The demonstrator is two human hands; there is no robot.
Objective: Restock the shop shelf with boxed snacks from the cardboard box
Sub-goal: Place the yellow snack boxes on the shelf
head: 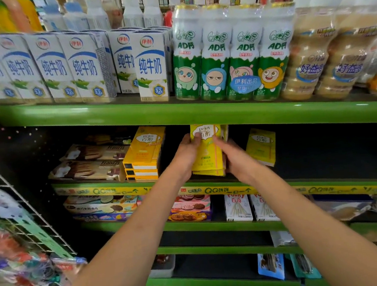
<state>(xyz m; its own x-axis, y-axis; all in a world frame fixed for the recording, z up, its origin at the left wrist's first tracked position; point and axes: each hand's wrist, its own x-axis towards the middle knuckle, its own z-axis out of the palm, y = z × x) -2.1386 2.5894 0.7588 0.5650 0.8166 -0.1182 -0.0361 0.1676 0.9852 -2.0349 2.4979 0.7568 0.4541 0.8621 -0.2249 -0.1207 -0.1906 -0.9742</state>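
Yellow snack boxes [207, 152] upright on green shelf [127, 185], clasped between left hand [187, 156] and right hand [235, 159], beside orange stack [144, 156].

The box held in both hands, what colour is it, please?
Yellow box, seen in the head view.

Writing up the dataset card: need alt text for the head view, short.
Both hands, left hand and right hand, hold upright yellow Pejoy boxes on the green shelf, between a stack of orange-yellow boxes and one leaning yellow box. Milk cartons and drink bottles fill the shelf above.
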